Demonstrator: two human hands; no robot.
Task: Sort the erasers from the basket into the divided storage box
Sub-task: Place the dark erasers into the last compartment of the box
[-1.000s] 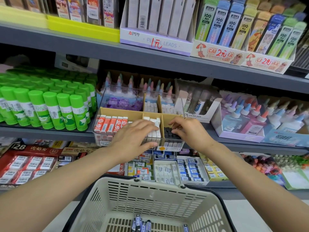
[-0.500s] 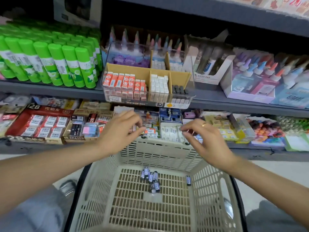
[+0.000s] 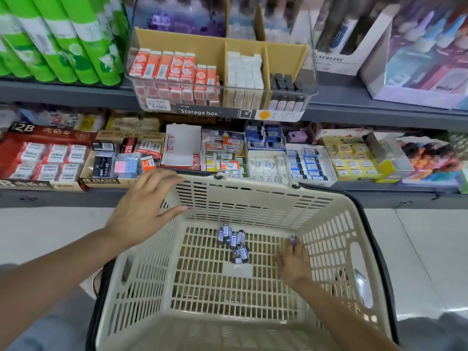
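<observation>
Around basket: green glue sticks far beyond, upper left.
Left hand: fingers spread, released, above basket's rim.
Right hand: inside basket, pinching single eraser.

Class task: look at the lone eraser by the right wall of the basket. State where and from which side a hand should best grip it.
Probably from above, pinching the lone eraser across its narrow sides. It sits by the basket wall, blocking a side approach. The right hand is already at it.

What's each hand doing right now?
Left hand: open, above the basket rim.
Right hand: inside basket, pinching a single eraser.
</observation>
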